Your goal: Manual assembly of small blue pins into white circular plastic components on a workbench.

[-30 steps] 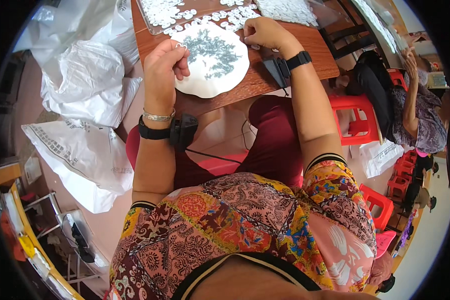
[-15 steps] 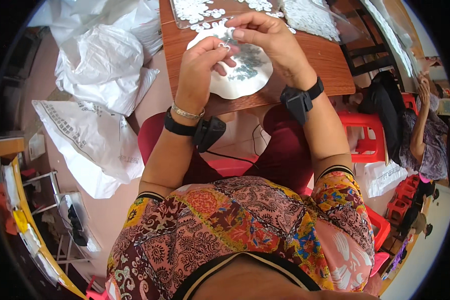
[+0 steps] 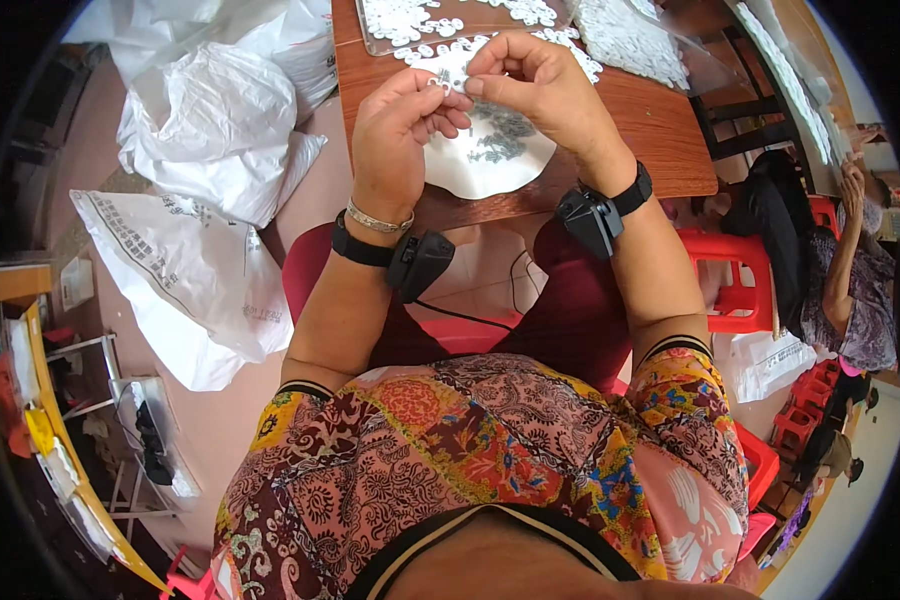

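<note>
A small white lace piece (image 3: 457,84) is pinched between both hands above a white plate (image 3: 490,160) at the table (image 3: 630,120) edge. The left hand (image 3: 400,140) and right hand (image 3: 540,85) each have their grip clamped on it, fingertips meeting. White plastic bags (image 3: 210,130) lie to the left.

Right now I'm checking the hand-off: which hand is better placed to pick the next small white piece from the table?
Probably the right hand. Both hands pinch one small white piece together above the white plate, but the right lies closer to the loose white pieces than the left hand.
</note>
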The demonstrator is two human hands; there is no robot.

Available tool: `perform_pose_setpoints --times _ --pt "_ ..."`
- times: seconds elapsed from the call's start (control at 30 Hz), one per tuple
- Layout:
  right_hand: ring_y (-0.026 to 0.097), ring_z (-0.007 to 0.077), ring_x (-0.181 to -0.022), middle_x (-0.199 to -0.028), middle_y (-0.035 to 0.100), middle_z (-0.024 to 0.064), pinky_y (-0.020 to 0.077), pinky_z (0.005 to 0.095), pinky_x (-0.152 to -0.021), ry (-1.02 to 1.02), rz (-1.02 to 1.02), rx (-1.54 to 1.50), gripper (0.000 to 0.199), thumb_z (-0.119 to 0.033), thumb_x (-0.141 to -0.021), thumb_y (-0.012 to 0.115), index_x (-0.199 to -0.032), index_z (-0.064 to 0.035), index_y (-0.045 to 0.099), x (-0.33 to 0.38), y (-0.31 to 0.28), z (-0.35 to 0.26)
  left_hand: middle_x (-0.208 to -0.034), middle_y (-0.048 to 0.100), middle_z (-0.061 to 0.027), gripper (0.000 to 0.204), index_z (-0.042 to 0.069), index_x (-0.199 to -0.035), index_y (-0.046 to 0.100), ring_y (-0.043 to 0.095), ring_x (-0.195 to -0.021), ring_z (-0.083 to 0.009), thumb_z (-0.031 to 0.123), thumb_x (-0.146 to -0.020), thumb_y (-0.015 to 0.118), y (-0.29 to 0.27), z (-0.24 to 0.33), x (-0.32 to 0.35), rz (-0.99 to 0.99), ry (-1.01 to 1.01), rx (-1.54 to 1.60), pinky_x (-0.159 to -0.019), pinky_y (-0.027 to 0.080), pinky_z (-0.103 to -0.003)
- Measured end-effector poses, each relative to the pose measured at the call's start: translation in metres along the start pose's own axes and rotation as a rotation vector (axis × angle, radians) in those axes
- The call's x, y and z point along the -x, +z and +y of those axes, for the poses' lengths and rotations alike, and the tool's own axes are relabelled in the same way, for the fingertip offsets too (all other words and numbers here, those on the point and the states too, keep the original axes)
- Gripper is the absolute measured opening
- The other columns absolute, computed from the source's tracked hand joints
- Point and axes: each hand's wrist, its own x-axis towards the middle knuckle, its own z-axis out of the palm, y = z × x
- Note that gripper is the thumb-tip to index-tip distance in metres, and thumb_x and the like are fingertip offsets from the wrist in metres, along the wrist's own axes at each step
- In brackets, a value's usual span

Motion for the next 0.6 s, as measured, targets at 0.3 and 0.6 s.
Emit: perform_pose_setpoints --times 0.3,0.6 --pt "0.057 0.0068 -0.071 -0.082 0.065 0.0013 0.0463 0.0193 -0.066 0.077 0.049 -0.176 0.019 -0.010 -0.082 0.067 -0.099 -0.0020 0.067 0.001 -0.003 -0.003 -0.065 0.058 -0.0027 0.019 0.000 -0.077 0.061 0.050 -0.056 -0.0070 0.016 -0.083 0.053 0.012 -0.002 0.002 0.148 -0.053 -0.251 -0.051 0.037 -0.019" --pt "0.057 0.0071 -0.073 -0.084 0.065 0.0012 0.0463 0.0196 -0.070 0.073 0.058 -0.116 0.018 -0.010 -0.081 0.067 -0.098 -0.0027 0.067 0.002 0.000 -0.008 -0.064 0.056 -0.0014 0.017 0.001 -0.074 0.061 0.049 -0.056 -0.0061 0.015 -0.081 0.055 0.009 0.000 0.003 0.147 -0.075 -0.320 -0.051 0.036 -0.019"
